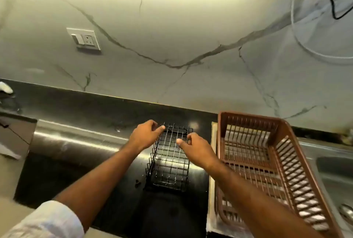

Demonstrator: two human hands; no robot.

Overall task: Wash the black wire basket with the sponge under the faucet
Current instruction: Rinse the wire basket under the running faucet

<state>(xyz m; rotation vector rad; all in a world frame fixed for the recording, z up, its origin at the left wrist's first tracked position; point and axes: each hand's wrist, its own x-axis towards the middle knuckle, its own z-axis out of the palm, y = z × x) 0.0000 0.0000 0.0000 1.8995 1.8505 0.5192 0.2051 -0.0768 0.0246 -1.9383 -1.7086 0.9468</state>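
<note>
Marble-veined wall panels rise behind a glossy black stone tabletop [107, 115], with a white switch-and-socket plate [84, 38] set into the wall on the left. On the tabletop, roughly centred in the view, sits the black rectangular wire basket [169, 158]. Its long axis runs away from the person toward the wall. Just beside it on the right stands a brown slatted plastic dish rack [267, 161], and a steel sink basin [336, 172] shows beyond that at the right edge.

Both hands are at the basket's far end, one on each long side. The left hand [146, 135] has curled fingers at the far left rim, thumb tip against the wire. The right hand [197, 147] meets the right rim, its thumb reaching inward over the wire mesh; whether its grip is fully closed on the wire I cannot tell. Both are about equally near.

No sponge or faucet is clearly in view. Since the sink lies to the right, past the rack, lifting the basket should mean carrying it that way, probably over the rack.
</note>
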